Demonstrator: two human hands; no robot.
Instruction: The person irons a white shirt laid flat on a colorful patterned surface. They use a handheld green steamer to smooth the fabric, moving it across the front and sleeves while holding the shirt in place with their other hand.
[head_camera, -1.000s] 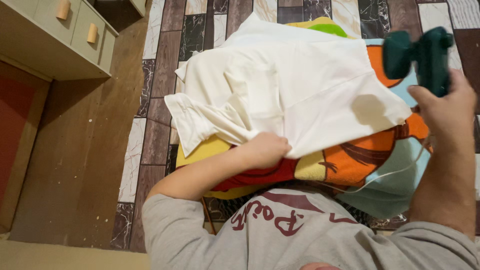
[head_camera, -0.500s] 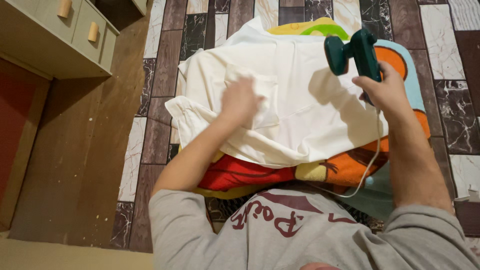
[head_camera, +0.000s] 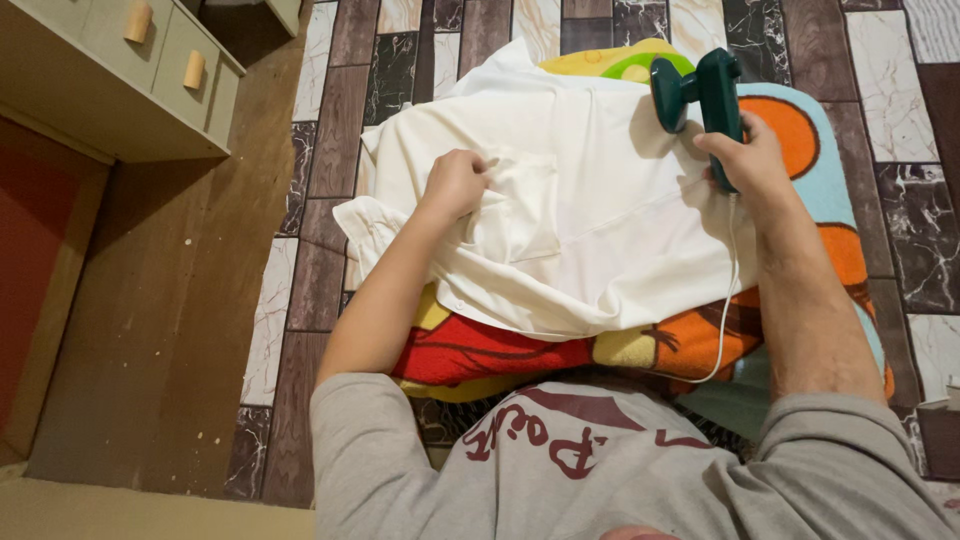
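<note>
While the colourful blanket (head_camera: 690, 340) sits closest at 6 o'clock with a thin white cord (head_camera: 728, 300) trailing over it, the left hand (head_camera: 455, 183) pinches a bunched fold of the white shirt (head_camera: 600, 220) spread on top, and at 1 o'clock the right hand (head_camera: 745, 160) has its fingers wrapped tight around a dark green handheld steamer (head_camera: 700, 95) just above the shirt's far edge.

Matt cream cloth shirt (head_camera: 580, 210); glossy green plastic steamer (head_camera: 705, 95) (smooth); glossy marbled floor tiles (head_camera: 900, 200).
</note>
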